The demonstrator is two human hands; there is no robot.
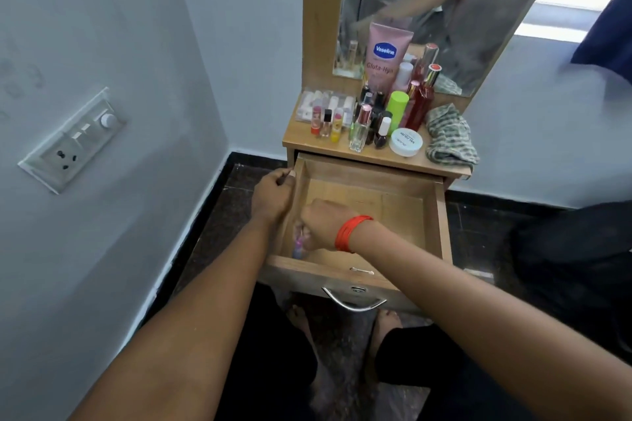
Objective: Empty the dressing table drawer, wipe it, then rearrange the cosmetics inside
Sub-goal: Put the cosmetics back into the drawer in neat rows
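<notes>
Grey switch panel with socket (73, 140) on the left wall, dark floor (478, 225), navy curtain (605, 31) upper right

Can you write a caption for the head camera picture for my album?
Right hand reaches into the open drawer; cosmetics crowd the tabletop.

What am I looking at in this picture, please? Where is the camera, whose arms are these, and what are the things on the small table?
There is no machine here. A person wears the camera on the head, so you look down along their arms. The left hand grips the side wall of the open wooden drawer. The right hand, with orange wrist threads, reaches into the drawer's near left corner, where small blurred items lie. On the tabletop stand a pink Vaseline tube, a red bottle, a round white jar and a checked cloth.
</notes>
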